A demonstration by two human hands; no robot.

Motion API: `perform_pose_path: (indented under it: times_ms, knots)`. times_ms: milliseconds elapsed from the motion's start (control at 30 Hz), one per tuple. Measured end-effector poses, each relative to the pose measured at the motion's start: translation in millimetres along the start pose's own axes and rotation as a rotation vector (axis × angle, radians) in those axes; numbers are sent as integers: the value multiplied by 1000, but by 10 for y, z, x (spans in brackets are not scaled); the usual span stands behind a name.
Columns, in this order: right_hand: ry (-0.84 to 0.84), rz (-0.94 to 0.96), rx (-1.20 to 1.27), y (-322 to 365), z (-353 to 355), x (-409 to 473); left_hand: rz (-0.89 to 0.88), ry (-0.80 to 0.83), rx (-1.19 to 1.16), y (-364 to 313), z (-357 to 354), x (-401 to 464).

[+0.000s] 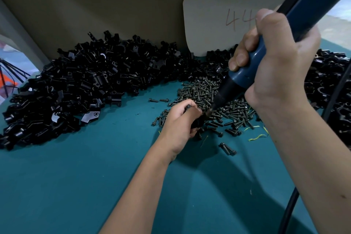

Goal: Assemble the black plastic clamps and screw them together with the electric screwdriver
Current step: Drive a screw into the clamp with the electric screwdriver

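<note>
My left hand grips a black plastic clamp low over the teal table, fingers curled round it so most of it is hidden. My right hand grips the blue electric screwdriver, tilted down to the left. Its dark tip meets the clamp at my left fingers. A heap of dark screws lies just behind and to the right of the clamp. A large pile of loose black clamp parts covers the table's left and back.
More black clamp parts are heaped at the right edge. A beige card marked "44" leans on the back wall. A black cable runs down at lower right. A few stray screws and yellow-green threads lie on the cloth.
</note>
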State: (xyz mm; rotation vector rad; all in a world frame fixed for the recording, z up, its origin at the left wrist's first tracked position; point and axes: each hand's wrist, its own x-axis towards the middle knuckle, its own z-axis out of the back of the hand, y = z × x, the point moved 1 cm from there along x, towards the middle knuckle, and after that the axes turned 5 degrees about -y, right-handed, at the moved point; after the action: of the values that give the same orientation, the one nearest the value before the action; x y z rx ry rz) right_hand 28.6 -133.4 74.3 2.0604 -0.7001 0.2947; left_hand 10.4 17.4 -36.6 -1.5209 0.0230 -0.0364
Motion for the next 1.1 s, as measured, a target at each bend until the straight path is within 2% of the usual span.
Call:
perform_pose_path:
  times_ms: [133, 267, 533, 800, 967, 1100]
  knots:
    - [44, -6, 14, 19, -23, -10, 13, 39, -1, -9, 11, 8]
    - [89, 43, -16, 21, -82, -22, 9, -20, -9, 11, -5, -11]
    - [22, -37, 35, -16, 9, 9, 6, -90, 70, 66, -32, 26]
    - [25, -51, 62, -39, 39, 27, -10, -111, 90, 103, -30, 30]
    - [-54, -86, 101, -97, 127, 68, -45, -201, 163, 114, -52, 25]
    - [-220, -170, 132, -222, 229, 68, -210, -357, 392, 97, -52, -15]
